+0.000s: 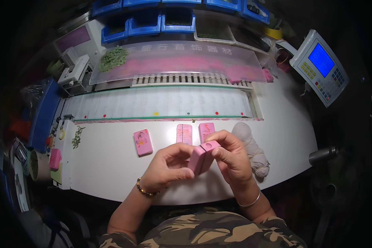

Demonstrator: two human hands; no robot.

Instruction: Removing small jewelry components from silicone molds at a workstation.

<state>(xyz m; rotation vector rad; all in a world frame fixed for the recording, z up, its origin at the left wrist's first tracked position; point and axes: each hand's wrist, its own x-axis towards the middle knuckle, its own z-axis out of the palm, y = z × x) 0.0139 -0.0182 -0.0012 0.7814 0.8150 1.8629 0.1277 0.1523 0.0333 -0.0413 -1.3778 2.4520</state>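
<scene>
Beneath the grip lies a smooth white tabletop (285,140); beyond, a frosted plastic sheet (169,63) bears pale printed characters. The left hand (171,167) and right hand (235,159) pinch a two-part pink rectangular block (198,158) between them. It looks light, firm and slightly rubbery, probably best held by its edges. Just past the grip, three pink slabs (143,143) carry handwritten marks.

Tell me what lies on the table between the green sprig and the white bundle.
Three pink blocks, as the head view shows. Nearer the person, the left hand and right hand hold another block.
</scene>
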